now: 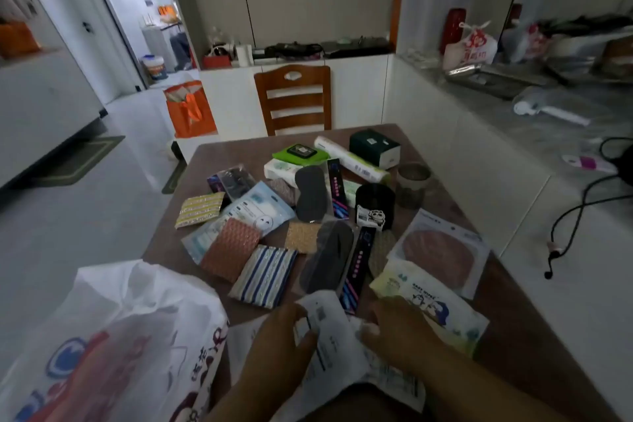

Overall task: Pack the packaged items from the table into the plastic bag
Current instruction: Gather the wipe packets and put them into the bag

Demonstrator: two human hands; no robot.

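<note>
A white plastic bag (113,336) with red and blue print lies at the table's near left corner, its mouth crumpled. Both hands hold a white packaged item (329,339) with printed labels at the near edge: my left hand (277,339) grips its left side and my right hand (397,329) its right side. Beyond them, several packaged items cover the brown table (445,195): a striped pack (263,276), an orange-brown pack (231,248), a wet-wipes pack (431,308), a clear pack with a pink disc (440,252), and a dark oval pack (325,257).
A wooden chair (294,98) stands at the table's far side, an orange bag (190,108) on the floor to its left. A green box (375,147), a white roll (349,158) and a black cup (375,207) sit further back. A cluttered counter (548,120) runs along the right.
</note>
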